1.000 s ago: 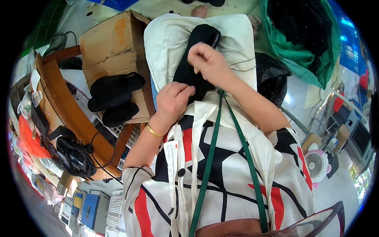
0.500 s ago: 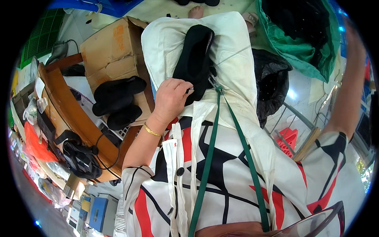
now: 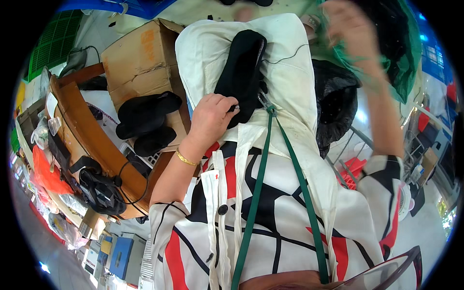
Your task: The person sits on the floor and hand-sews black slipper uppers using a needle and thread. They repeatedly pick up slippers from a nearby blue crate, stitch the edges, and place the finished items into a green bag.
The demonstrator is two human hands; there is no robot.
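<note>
A black cloth shoe (image 3: 241,67) lies on the white apron (image 3: 203,53) over my lap, its opening facing up. My left hand (image 3: 210,116) is closed on the shoe's near end, fingers curled and thumb pressed against them. A dark thread (image 3: 292,54) curves from the shoe's right side across the apron. My right hand (image 3: 348,31) is up at the far right, in front of the green sack; motion smears its fingers, so their grip cannot be made out. Small metal snips (image 3: 263,100) on a green cord (image 3: 258,193) rest beside the shoe.
More black shoes (image 3: 147,113) lie at left by a cardboard box (image 3: 135,63). A curved wooden table (image 3: 92,140) stands farther left. To the right are a black plastic bag (image 3: 355,92) and a green sack (image 3: 411,63) of dark items. A red basket (image 3: 352,171) sits beneath metal bars.
My right hand has swung in from the far right edge toward my lap. The thread, straight before, now hangs in a loose curve. My left hand stays on the shoe.
</note>
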